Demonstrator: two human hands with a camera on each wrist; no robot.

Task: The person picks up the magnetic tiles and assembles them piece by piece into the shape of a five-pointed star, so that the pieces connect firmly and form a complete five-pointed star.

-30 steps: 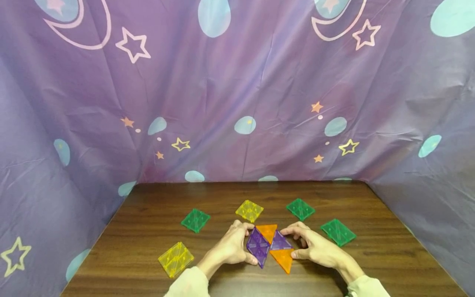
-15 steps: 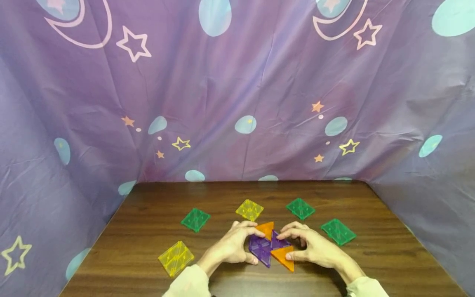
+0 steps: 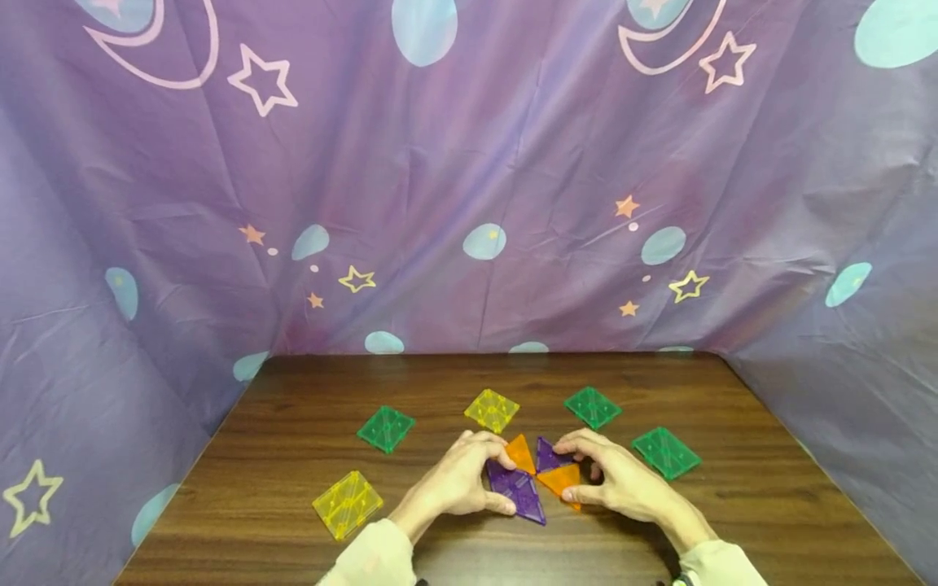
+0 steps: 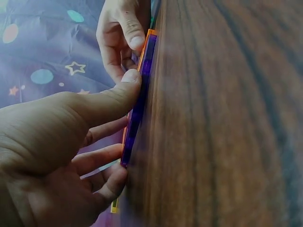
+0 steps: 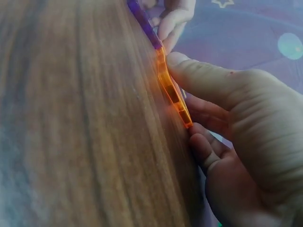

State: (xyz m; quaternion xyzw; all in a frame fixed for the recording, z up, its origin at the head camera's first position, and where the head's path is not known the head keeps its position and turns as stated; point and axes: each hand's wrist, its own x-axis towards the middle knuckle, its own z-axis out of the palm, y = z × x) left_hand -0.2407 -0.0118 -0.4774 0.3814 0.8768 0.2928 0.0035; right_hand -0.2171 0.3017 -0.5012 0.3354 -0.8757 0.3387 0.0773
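Several translucent triangular magnetic tiles lie in a cluster on the table. My left hand (image 3: 463,478) grips its left side, thumb on the edge of the purple tiles (image 3: 522,493) and fingers at the upper orange triangle tile (image 3: 519,452). On the other side my right hand (image 3: 617,480) holds the right orange triangle tile (image 3: 557,478) under its thumb, with its forefinger on the right purple triangle tile (image 3: 548,456). The right wrist view shows that orange tile edge-on (image 5: 173,90) between thumb and fingers. In the left wrist view, a purple edge (image 4: 138,104) runs along my left thumb.
Around the cluster lie green diamond-shaped tile pieces at the left (image 3: 386,429), back right (image 3: 593,407) and right (image 3: 666,452). Yellow pieces lie at the back (image 3: 493,410) and left front (image 3: 348,505). A patterned purple cloth (image 3: 469,179) hangs behind the wooden table (image 3: 308,391).
The purple tiles on the left have turned, their lower tip swinging right. Both orange triangles have rotated, and the right one has shifted away from me. My left fingers have reached onto the upper orange tile.
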